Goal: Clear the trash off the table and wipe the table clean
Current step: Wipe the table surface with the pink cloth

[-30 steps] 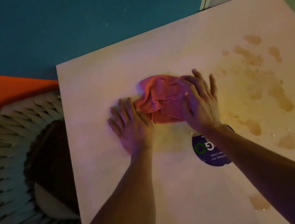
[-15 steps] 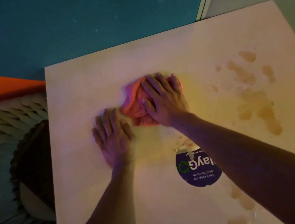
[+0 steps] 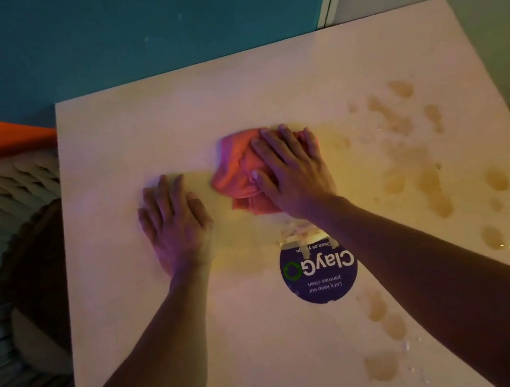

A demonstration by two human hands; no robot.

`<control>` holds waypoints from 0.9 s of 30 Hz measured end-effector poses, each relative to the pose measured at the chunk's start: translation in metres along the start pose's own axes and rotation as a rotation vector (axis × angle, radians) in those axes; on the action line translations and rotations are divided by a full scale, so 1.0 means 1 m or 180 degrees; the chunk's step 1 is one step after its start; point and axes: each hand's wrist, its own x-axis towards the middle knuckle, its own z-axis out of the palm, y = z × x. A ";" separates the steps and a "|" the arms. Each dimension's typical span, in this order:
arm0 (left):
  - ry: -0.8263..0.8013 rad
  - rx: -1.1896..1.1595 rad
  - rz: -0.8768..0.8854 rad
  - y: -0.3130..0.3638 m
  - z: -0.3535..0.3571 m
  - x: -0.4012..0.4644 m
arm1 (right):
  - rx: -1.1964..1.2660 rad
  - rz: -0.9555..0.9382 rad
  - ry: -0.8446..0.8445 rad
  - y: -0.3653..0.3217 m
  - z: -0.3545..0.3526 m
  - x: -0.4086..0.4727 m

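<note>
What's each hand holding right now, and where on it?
Right hand presses flat on top of the bunched pink cloth, fingers spread over its right half, with no clear grip. Left hand lies flat on the bare table, holding nothing.

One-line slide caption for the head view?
Right hand presses a pink cloth on the stained table; left hand rests flat beside it.

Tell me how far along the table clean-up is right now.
Done: no loose trash shows on the table. In hand: the right hand presses the red cloth flat near the middle, while the left hand rests flat on the table beside it. Left: brownish spill patches cover the right side and run down toward the near edge, past the round sticker.
</note>
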 end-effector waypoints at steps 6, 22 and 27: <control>0.0073 0.0008 0.0094 -0.004 0.001 -0.003 | -0.0077 0.0111 -0.0070 0.024 -0.004 0.007; -0.0425 -0.0147 -0.0388 0.132 0.031 0.046 | -0.0028 0.0325 -0.0044 0.058 0.001 0.096; -0.0275 0.0132 -0.0540 0.140 0.043 0.048 | -0.0048 0.0203 -0.0175 0.084 0.001 0.152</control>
